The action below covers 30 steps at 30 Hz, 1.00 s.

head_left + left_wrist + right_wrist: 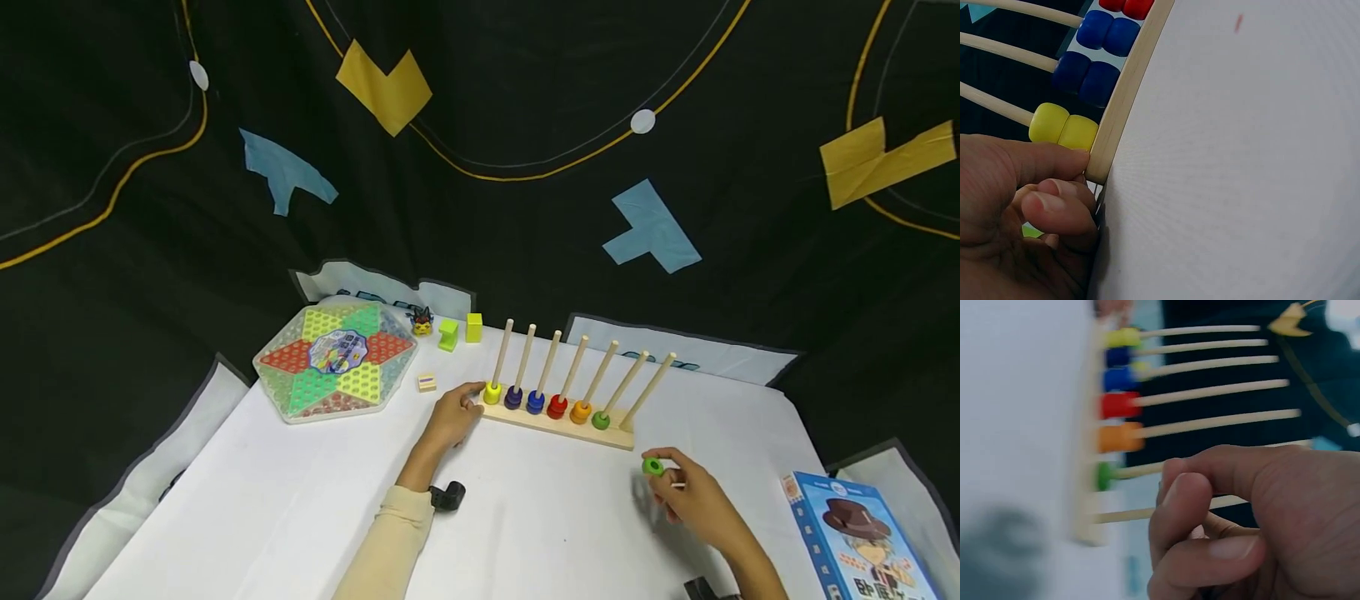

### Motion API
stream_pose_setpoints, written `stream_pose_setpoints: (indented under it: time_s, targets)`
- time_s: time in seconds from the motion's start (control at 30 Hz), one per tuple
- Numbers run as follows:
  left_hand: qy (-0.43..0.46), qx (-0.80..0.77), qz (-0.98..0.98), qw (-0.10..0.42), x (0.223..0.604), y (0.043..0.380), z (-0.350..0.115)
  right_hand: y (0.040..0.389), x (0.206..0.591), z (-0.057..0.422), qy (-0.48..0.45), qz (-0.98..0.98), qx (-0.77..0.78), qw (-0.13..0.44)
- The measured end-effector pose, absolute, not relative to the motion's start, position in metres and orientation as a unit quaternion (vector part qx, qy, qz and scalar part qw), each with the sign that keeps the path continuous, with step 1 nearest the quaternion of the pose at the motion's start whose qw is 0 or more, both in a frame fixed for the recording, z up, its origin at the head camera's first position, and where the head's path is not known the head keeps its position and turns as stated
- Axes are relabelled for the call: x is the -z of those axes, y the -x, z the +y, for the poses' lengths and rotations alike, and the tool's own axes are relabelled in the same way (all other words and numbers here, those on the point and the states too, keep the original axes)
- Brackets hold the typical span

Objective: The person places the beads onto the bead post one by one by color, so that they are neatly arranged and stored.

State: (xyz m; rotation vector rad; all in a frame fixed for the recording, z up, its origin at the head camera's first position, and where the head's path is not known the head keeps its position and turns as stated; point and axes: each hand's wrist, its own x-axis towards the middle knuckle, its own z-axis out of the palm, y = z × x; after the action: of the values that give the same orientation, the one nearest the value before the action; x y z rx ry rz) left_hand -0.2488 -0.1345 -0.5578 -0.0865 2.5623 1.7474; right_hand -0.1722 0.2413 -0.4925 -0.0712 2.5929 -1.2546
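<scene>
A wooden peg rack (558,425) with upright rods stands on the white table, bead stacks at the rod bases: yellow (492,393), purple-blue, blue, red (557,407), orange (581,412) and one green bead (601,420). The rightmost rod (648,392) carries none. My left hand (453,417) grips the rack's left end, thumb beside the yellow beads (1063,127) in the left wrist view. To the right, in front of the rack, my right hand (686,492) pinches a loose green bead (653,467) above the table. In the right wrist view the fingers (1179,512) hide that bead.
A Chinese checkers box (337,362) lies at the left. Behind the rack's left end sit two green-yellow blocks (447,335), a small figure (422,321) and a small patterned block (427,382). A blue book (855,533) lies at the right edge; a dark curtain (480,233) hangs behind.
</scene>
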Motion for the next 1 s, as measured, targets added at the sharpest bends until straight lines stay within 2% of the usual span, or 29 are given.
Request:
stream_pose_setpoints:
  time_s: [0.2, 0.37, 0.63, 1.0]
  targets:
    - [0.032, -0.564, 0.825, 0.023, 0.556, 0.246, -0.135, 0.192, 0.419, 0.238, 0.098, 0.898, 0.427, 0.030]
    - [0.036, -0.563, 0.826, 0.021, 0.554, 0.245, -0.134, 0.211, 0.382, 0.228, 0.142, 0.899, 0.414, -0.017]
    - [0.030, -0.561, 0.827, 0.020, 0.561, 0.248, -0.134, 0.239, 0.371, 0.211, 0.149, 0.888, 0.436, 0.007]
    - [0.030, -0.559, 0.828, 0.011, 0.558, 0.246, -0.134, 0.248, 0.375, 0.203, 0.148, 0.893, 0.424, 0.027]
